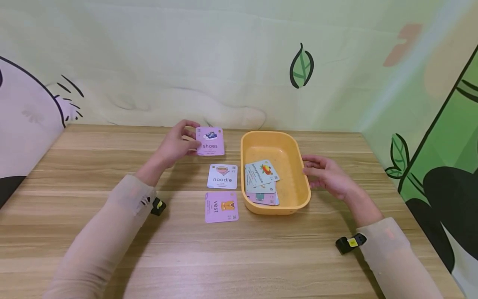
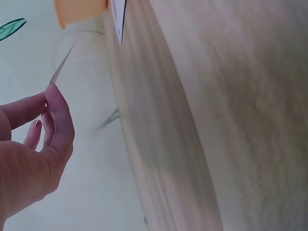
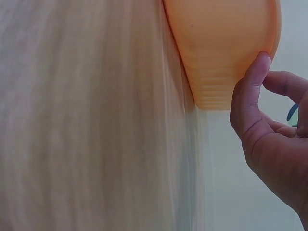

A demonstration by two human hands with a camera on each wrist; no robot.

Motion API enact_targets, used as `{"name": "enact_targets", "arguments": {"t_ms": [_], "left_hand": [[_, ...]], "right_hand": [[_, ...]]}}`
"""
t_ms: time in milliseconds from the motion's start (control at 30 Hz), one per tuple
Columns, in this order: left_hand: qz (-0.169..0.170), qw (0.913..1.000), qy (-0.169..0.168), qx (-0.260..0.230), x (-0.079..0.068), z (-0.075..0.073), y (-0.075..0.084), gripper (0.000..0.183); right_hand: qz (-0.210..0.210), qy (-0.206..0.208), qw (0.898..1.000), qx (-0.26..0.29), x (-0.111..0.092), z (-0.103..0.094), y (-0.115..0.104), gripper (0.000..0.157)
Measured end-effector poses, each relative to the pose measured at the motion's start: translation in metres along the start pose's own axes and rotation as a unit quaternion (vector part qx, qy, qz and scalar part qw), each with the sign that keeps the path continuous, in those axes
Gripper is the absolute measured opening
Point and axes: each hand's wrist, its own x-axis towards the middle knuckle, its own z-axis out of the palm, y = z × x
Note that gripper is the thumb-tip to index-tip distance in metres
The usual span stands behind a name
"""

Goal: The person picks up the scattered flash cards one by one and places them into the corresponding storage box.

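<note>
In the head view, my left hand (image 1: 178, 143) pinches the left edge of a purple shoes card (image 1: 210, 142) between thumb and fingers. The left wrist view shows that card (image 2: 62, 63) almost edge-on, raised off the table in the hand (image 2: 41, 139). Below it lie a white noodle card (image 1: 222, 176) and a purple vest card (image 1: 221, 207), face up in a column. My right hand (image 1: 330, 176) touches the outer right side of a yellow plastic basket (image 1: 295, 166). Up close, a fingertip of that hand (image 3: 269, 125) rests just under the rim.
Several cards overlap at the left side of the basket, a pomegranate card (image 1: 262, 171) on top. The wooden table (image 1: 179, 257) meets a printed cloth backdrop (image 1: 168, 62) along its far edge.
</note>
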Motion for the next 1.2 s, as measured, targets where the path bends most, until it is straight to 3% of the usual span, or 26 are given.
{"name": "enact_targets", "arguments": {"t_ms": [367,667,1200], "left_hand": [[-0.029,0.9968,0.013,-0.073,-0.009,0.008,0.009,0.06],[-0.04,0.9934,-0.025,-0.105,-0.019,0.017,0.018,0.059],[-0.055,0.9846,-0.128,-0.106,-0.033,0.051,0.031,0.058]], "right_hand": [[0.002,-0.001,1.0,-0.004,-0.001,0.0,-0.001,0.056],[0.007,0.002,1.0,-0.006,0.0,0.0,0.0,0.056],[0.008,0.001,1.0,-0.01,0.0,-0.001,0.0,0.057]]}}
